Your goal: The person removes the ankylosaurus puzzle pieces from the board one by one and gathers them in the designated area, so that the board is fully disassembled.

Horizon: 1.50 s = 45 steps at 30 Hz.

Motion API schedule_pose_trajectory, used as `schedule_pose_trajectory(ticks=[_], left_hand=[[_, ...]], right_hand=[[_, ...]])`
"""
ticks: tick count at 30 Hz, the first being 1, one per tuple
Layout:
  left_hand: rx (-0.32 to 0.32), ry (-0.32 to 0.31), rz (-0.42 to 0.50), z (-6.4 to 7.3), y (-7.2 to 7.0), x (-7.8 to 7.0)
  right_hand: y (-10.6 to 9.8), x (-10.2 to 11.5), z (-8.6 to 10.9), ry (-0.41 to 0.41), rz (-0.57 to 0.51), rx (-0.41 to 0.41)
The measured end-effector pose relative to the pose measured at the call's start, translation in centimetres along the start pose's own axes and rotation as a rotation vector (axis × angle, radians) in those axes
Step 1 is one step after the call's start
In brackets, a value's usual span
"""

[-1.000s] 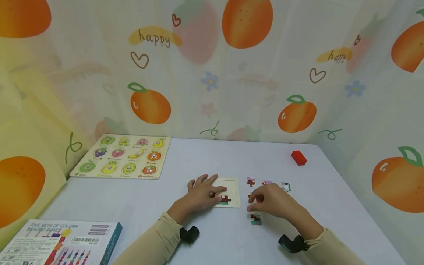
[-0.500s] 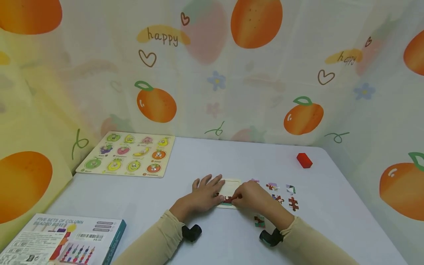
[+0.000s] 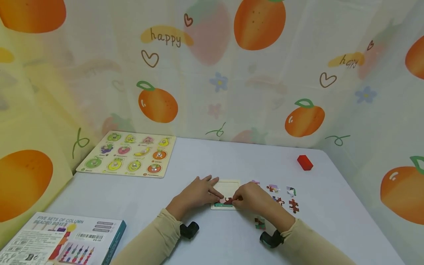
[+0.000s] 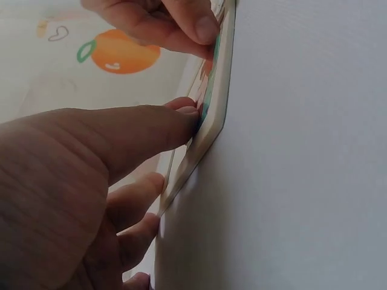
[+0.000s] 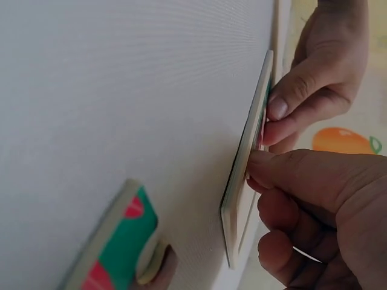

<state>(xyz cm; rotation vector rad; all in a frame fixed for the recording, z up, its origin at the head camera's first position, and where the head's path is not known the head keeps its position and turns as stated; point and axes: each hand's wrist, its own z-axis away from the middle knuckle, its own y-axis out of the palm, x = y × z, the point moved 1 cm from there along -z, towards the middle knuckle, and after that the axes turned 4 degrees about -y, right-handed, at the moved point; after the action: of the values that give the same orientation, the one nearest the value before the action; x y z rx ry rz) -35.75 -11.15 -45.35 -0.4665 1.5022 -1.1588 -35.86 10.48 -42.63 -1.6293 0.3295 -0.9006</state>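
Observation:
A small pale jigsaw tray (image 3: 226, 180) lies on the white table, with brown and green puzzle pieces (image 3: 223, 205) along its near edge. My left hand (image 3: 198, 192) rests over the tray's left side, fingers spread, and its thumb (image 4: 175, 125) and index finger touch the pieces. At the tray's right side my right hand (image 3: 254, 198) pinches a puzzle piece between thumb (image 5: 272, 162) and index finger, mostly hidden by the fingertips. In the right wrist view, its other fingers curl beside the tray rim. A loose green and red piece (image 5: 121, 241) lies near that hand.
Several loose puzzle pieces (image 3: 293, 206) lie right of the tray, some behind my right hand. A red block (image 3: 305, 162) stands at the back right. Back left is a fruit peg board (image 3: 126, 154); a flat printed box (image 3: 76, 235) lies front left.
My right hand has moved left from the loose pieces to the tray's right side with a piece. My left thumb and index finger have come down onto the laid pieces. The head view has shifted slightly.

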Motion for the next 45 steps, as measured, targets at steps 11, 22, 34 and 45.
schedule_pose_trajectory(ticks=[11, 22, 34, 45], left_hand=[[0.017, 0.001, -0.025, -0.7, 0.1, -0.8], [0.025, -0.004, 0.011, -0.5, 0.2, -0.5], [0.015, -0.014, 0.03, -0.3, -0.4, 0.3], [0.023, 0.014, 0.043, 0.0, -0.2, 0.5]], right_hand=[[-1.7, 0.2, 0.5, -0.062, 0.068, -0.047], [-3.4, -2.4, 6.2, 0.177, -0.04, -0.028], [-4.1, -5.0, 12.6, 0.215, -0.108, -0.024], [-3.9, -4.9, 13.0, 0.347, 0.068, 0.069]])
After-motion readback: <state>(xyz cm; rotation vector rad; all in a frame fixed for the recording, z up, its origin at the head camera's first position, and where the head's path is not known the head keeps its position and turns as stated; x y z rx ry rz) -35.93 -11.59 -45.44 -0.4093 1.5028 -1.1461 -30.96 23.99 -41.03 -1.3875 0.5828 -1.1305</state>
